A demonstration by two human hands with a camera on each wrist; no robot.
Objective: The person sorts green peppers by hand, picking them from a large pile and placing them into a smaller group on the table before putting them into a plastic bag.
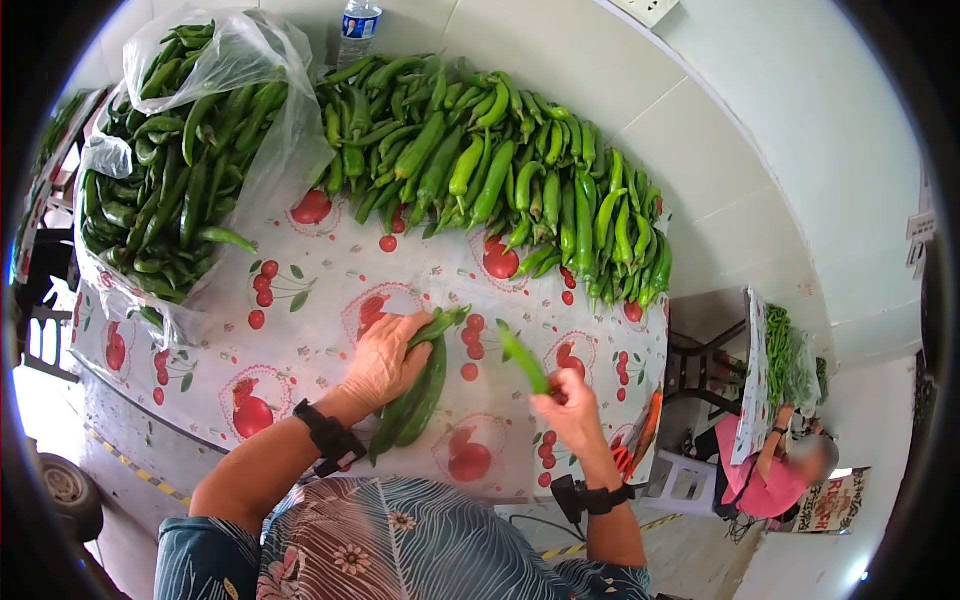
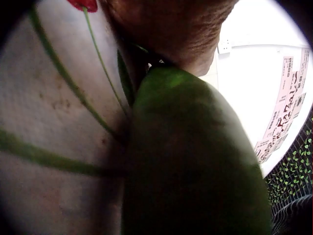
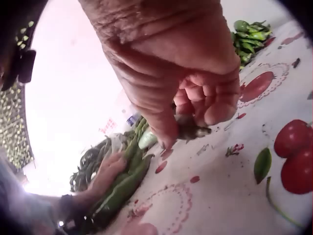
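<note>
My left hand (image 1: pixel 385 360) grips a small bunch of long green chili peppers (image 1: pixel 425 395) against the patterned tablecloth. Their tips stick out toward the table's front edge. In the left wrist view, one dark green pepper (image 2: pixel 190 147) fills the middle, right below the hand. My right hand (image 1: pixel 570 408) pinches a single green chili pepper (image 1: pixel 524 362) by one end between thumb and fingers, to the right of the bunch. That pepper's stem end (image 3: pixel 200 131) pokes out past the fingertips in the right wrist view, and its body is partly hidden by the thumb.
A long row of green peppers (image 1: pixel 490 165) lies along the table's back edge. At the left, a clear plastic bag (image 1: pixel 275 130) holds many more, beside a water bottle (image 1: pixel 358 25). Red-handled scissors (image 1: pixel 622 460) lie near the right edge. A person in pink (image 1: pixel 765 465) sits beyond.
</note>
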